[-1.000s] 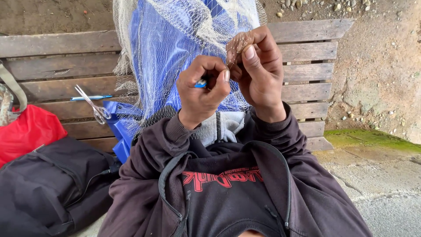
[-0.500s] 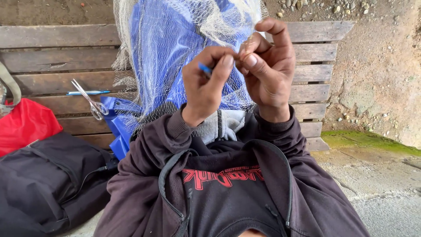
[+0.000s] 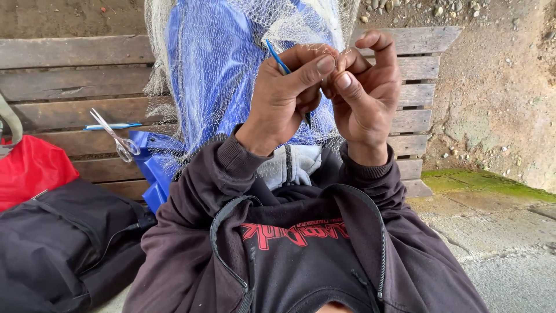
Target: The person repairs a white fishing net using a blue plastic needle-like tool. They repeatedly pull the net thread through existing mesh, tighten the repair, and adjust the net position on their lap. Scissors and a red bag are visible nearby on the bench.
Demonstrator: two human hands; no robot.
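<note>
Weathered wooden bench slats [image 3: 58,58] ran behind us, draped with fine pale mesh netting [image 3: 231,69] over blue plastic sheeting [image 3: 202,64]. Our left hand [image 3: 284,98] pinched a slim blue plastic netting needle [image 3: 279,60], its long axis slanting up and leftward from the thumb and forefinger. Our right hand [image 3: 365,93], touching the left at the fingertips, gripped a strand of net just beside the needle's lower end. Steel scissors [image 3: 116,136] lay well apart, to our left.

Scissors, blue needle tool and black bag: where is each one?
scissors [image 3: 117,137], head view, on the crossed blades.
blue needle tool [image 3: 277,58], head view, on its shaft above the left hand [image 3: 284,98].
black bag [image 3: 58,243], head view, on its top.
</note>
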